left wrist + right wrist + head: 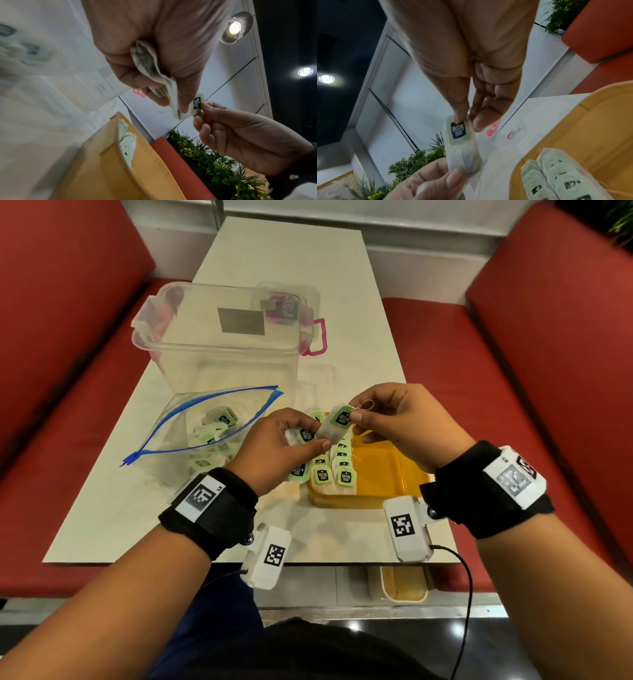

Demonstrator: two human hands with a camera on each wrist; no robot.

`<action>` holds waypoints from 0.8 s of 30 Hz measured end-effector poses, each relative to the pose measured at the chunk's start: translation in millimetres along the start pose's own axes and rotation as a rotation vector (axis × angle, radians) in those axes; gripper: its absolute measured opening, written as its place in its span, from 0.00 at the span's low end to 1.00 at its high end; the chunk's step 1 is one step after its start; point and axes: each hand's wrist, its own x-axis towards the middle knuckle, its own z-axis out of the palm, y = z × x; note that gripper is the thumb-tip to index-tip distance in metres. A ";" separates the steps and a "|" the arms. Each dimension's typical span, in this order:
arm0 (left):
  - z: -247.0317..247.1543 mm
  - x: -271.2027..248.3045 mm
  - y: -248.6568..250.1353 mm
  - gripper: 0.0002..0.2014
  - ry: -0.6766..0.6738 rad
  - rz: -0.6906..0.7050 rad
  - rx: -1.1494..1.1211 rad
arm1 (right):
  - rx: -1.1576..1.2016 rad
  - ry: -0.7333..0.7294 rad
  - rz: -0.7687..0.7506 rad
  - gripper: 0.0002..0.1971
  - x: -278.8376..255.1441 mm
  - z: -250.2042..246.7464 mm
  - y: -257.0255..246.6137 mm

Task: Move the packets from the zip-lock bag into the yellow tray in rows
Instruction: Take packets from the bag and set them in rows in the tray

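**A:** What are the hands doing?

**B:** Both hold one packet [337,424], a tea bag with a green tag, in the air above the far left part of the yellow tray [387,470]. The right hand [400,422] pinches the tag end between thumb and forefinger. The left hand [274,446] pinches the bag's lower end with its thumb, and its curled fingers also clutch a small bunch of further packets [305,434].

**A:** Why two hands on one bag?

**B:** My guess is that the left hand serves as the store, and the right draws one bag free so it can be laid singly. A thin loop of string [367,405] stands up by the right fingers, so it may also be untangling.

**A:** How full is the tray?

**B:** It sits on the bench [274,268] just under the hands. Packets in the tray [337,470] lie in neat overlapping rows along its left side, tags facing up. The right part is bare yellow, so I judge the job partly done.

**A:** And the bag they come from?

**B:** The zip-lock bag [205,433] lies open on the bench left of the tray, its blue seal gaping towards the hands, with packets inside.

**A:** Anything else?

**B:** A clear lidded box [226,337] with pink latches stands behind the bag. Red seats [513,371] flank the bench.
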 end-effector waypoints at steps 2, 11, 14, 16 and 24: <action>2.1 -0.6 -1.7 0.10 -0.009 -0.009 0.001 | -0.092 0.013 -0.023 0.04 1.7 -4.1 0.0; -3.4 -6.7 -26.5 0.08 0.015 -0.149 -0.101 | -0.549 -0.269 0.177 0.03 15.5 -11.4 18.3; -5.6 -8.8 -30.3 0.08 0.020 -0.156 -0.107 | -0.632 -0.402 0.286 0.03 17.1 1.8 27.6; -6.4 -9.9 -30.9 0.08 0.016 -0.159 -0.114 | -0.635 -0.439 0.355 0.03 20.0 10.9 34.1; -11.3 -14.1 -30.2 0.06 0.018 -0.174 -0.150 | -0.689 -0.380 0.460 0.04 35.8 26.6 40.6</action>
